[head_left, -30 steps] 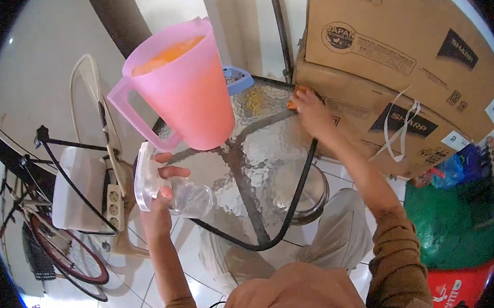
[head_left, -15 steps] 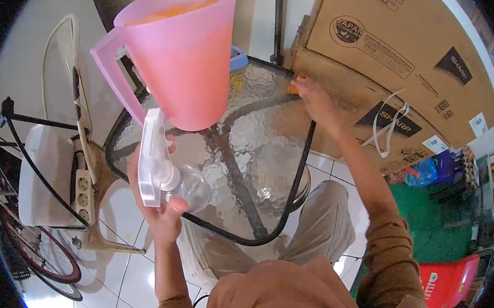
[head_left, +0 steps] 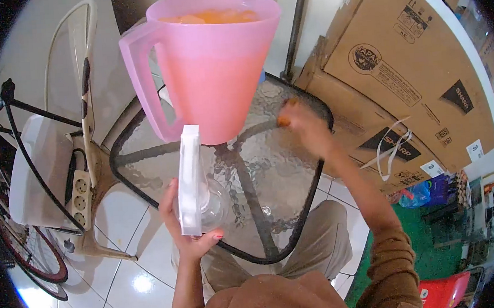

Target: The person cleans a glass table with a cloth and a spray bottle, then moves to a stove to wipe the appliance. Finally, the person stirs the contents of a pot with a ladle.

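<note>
My left hand grips a clear spray bottle with a white trigger head, held over the near left rim of a round textured glass table. My right hand is blurred, pressing a small orange thing, mostly hidden under my fingers, against the far right part of the glass. A pink plastic jug filled with orange liquid stands on the table between the two hands.
Stacked cardboard boxes crowd the table's right side. A white chair and a power strip sit at the left, with a bicycle beyond. A blue bag lies on the green floor; a red object sits at the lower right.
My left hand has turned the spray bottle upright and shifted it right, toward the table's rim. My right hand has slid the orange thing away from the boxes onto the glass.
</note>
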Demonstrator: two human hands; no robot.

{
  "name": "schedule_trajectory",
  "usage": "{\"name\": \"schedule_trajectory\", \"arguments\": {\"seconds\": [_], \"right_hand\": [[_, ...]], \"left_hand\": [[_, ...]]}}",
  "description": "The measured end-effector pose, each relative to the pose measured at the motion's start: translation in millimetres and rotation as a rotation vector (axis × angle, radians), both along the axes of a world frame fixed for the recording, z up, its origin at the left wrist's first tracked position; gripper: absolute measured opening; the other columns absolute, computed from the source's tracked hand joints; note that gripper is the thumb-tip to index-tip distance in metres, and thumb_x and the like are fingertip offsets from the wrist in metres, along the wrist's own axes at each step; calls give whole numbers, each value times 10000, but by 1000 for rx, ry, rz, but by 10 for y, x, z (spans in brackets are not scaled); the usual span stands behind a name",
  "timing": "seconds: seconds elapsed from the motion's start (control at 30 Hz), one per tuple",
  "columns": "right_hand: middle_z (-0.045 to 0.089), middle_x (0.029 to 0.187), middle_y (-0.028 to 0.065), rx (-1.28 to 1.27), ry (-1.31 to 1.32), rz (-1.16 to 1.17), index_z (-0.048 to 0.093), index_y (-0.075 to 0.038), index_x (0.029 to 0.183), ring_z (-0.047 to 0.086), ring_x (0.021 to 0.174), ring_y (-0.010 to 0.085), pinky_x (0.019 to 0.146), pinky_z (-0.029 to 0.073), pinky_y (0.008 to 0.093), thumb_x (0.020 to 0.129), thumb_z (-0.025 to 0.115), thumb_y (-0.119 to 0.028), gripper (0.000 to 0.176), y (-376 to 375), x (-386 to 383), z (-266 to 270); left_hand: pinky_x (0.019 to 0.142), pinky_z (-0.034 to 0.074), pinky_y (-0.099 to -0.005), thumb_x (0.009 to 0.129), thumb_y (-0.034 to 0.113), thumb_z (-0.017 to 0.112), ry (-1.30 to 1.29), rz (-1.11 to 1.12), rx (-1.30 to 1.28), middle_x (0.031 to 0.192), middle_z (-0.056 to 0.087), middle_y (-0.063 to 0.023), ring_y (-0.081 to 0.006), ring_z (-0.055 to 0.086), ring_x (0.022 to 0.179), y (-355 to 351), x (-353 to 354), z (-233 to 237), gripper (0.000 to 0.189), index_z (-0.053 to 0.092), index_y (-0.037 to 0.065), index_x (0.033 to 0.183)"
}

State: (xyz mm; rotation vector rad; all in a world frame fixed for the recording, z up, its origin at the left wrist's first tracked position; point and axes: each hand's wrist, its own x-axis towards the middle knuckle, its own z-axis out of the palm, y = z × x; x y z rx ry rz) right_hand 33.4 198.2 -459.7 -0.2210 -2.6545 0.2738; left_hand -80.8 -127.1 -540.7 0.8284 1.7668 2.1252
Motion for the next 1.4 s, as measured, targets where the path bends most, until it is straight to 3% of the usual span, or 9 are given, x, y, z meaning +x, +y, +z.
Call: {"name": "schedule_trajectory", "arguments": {"seconds": [0.4,0.47,0.5,0.53,0.73,0.83,1.0,1.1,1.4], "right_hand": [[562,1026,113,-92,-32,494,582,-57,852,491,1022,318,897,374,448,841,448,-196,193,-1688,584,-48],[512,1259,116,-333,-718,384,561,-69,1180,467,1194,280,1061,308,412,851,477,-72,340,-1280,417,188],[534,1231,122,-230,-140,485,582,-74,1151,486,1167,277,1048,325,411,856,476,-67,313,-882,435,-61],[577,1006,117,-271,-47,317,586,-68,865,516,1001,302,914,398,401,840,483,-156,137,-274,355,-621],[536,1126,218,109,113,-352,593,-28,981,479,1090,375,956,369,437,878,421,-107,215,167,-131,-386],[419,1355,170,-578,-10,43,511,0,1214,346,1298,330,1072,292,399,880,418,-39,349,-895,-202,-207],[472,1300,124,5,-122,241,555,-70,1154,392,1263,310,1080,281,385,890,421,-35,298,-1334,-34,-337],[570,1049,113,-442,22,39,585,-61,938,502,1059,327,939,384,434,832,434,-73,186,-384,-134,-199],[435,1332,226,156,-145,-401,471,-81,1298,436,1220,373,1019,352,431,843,430,-8,462,-397,629,-404]], "left_hand": [[999,349,-408,509,599,816,87,73,22,1296,405,-167,-275,452,1180,36,39,-90,1150,310,-27,1330],[1000,347,-408,505,610,812,94,64,3,1293,409,-168,-276,451,1181,12,11,-124,1153,314,-28,1327],[1001,345,-408,502,621,807,102,63,-12,1290,412,-169,-277,451,1182,-1,10,-124,1157,318,-29,1325],[1001,345,-408,502,621,807,105,62,-12,1290,412,-169,-277,451,1182,4,9,-96,1157,318,-29,1325],[1004,338,-408,489,656,792,98,97,-49,1284,420,-164,-279,444,1188,40,-7,-54,1167,334,-27,1317],[999,343,-417,492,647,796,120,95,-38,1295,407,-163,-282,439,1192,31,15,-69,1167,325,-22,1323],[983,363,-418,492,629,808,121,146,157,1315,370,-157,-279,440,1179,91,8,-3,1183,289,-19,1335],[970,375,-410,496,621,812,110,125,74,1310,370,-157,-275,443,1173,60,26,58,1179,282,-19,1332],[992,371,-447,511,697,748,104,200,50,1313,407,-171,-287,439,1192,56,81,44,1236,196,6,1374]]}}
